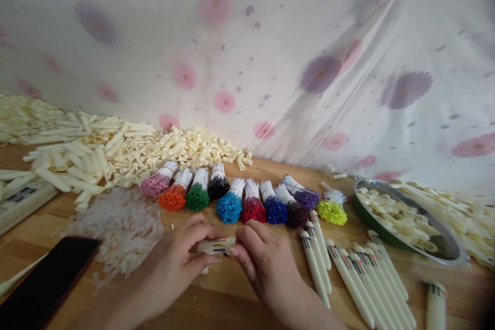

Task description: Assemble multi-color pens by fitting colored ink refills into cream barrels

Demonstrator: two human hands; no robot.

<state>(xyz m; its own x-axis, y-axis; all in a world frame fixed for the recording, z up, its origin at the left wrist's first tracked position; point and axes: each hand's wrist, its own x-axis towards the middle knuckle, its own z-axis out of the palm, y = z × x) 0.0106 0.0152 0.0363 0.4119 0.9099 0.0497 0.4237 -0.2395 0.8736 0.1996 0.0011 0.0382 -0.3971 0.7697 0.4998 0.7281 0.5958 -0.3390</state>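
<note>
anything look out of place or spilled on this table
Mostly tidy. A lone pen lies at the right, apart from the row of finished pens. A couple of cream parts sit loose behind the green dish, away from the pile.

I count ten bundles of coloured refills (231, 206) on the desk (232, 294), each a different colour. One pen barrel (214, 246) sits between two hands, the left hand (181, 260) and the right hand (265, 263). About seven finished pens (350, 281) (they overlap, so I can't be exact), one green bowl (358, 212), one black phone (46, 281).
</note>
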